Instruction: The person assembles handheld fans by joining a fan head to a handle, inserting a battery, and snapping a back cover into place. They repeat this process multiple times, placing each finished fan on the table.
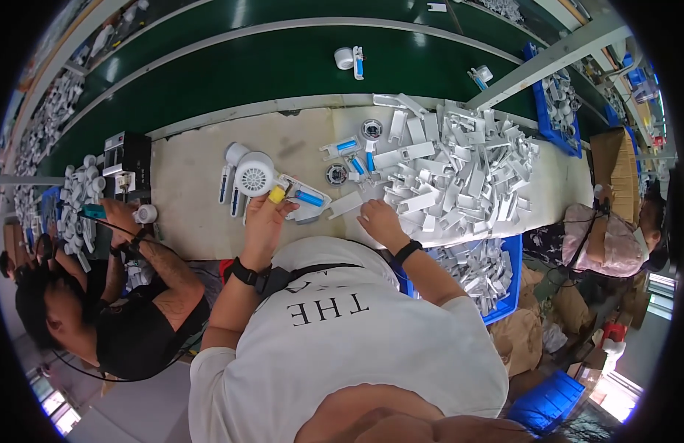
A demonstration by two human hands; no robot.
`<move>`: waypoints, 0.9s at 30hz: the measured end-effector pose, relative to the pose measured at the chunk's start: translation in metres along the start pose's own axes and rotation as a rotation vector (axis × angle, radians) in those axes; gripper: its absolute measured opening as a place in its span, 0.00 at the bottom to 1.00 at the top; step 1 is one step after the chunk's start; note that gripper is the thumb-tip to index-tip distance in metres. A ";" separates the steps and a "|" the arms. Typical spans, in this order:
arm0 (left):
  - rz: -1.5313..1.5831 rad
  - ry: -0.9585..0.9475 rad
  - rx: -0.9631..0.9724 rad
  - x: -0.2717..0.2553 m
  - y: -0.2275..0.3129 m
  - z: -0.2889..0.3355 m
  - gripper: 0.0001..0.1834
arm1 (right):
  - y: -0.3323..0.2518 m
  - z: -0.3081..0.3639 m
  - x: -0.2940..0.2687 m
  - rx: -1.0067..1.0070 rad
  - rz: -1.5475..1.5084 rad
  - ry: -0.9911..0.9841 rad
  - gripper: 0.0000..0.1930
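My left hand (262, 227) is closed, its thumb and fingers pinching a small yellow piece (276, 195). Just beside that hand lies a white plastic handle shell with a blue cylindrical battery (309, 197) in it. A white round fan head with a slotted grille (254, 176) rests beyond my left fingers. My right hand (381, 223) is low over the table with its fingers bent downward, close to a loose white shell piece (346, 205). Whether those fingertips grip anything is hidden. Two round motor units (336, 174) and several blue batteries sit between my hands and farther off.
A large heap of white shell pieces (460, 166) covers the table's right side. Below it stands a blue bin (513, 284) of similar parts. Beyond the table runs a green conveyor (283, 63) carrying a few assemblies. Co-workers (146, 288) sit at left and right.
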State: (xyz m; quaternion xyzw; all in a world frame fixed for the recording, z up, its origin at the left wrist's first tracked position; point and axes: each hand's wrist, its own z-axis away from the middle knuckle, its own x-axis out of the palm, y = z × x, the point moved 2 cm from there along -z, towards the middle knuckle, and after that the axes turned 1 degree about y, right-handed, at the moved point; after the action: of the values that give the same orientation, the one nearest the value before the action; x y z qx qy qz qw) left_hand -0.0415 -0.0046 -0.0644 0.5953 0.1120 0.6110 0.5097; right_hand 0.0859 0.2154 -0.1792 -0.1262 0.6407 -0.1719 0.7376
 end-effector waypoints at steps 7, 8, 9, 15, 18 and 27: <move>-0.015 -0.071 -0.041 0.012 0.006 0.009 0.16 | -0.022 -0.031 -0.004 -0.462 0.134 0.231 0.24; 0.015 -0.056 -0.030 0.012 0.009 0.009 0.16 | -0.019 -0.031 -0.001 -0.339 -0.017 0.165 0.22; 0.046 -0.046 -0.024 0.012 0.012 0.010 0.16 | -0.017 -0.029 -0.002 -0.210 -0.167 0.097 0.20; -0.014 0.023 0.097 0.007 0.008 0.005 0.15 | -0.049 -0.027 -0.069 0.234 -1.030 0.303 0.14; -0.009 -0.019 0.101 0.011 0.000 0.005 0.15 | -0.074 -0.033 -0.079 0.041 -1.169 0.166 0.17; 0.006 0.050 0.127 0.008 -0.004 0.004 0.14 | -0.140 -0.020 -0.140 -0.199 -0.374 0.258 0.27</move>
State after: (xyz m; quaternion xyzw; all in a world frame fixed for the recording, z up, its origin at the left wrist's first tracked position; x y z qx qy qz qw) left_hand -0.0341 0.0016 -0.0617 0.6112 0.1615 0.6190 0.4661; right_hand 0.0367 0.1472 0.0006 -0.2914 0.7089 -0.2564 0.5889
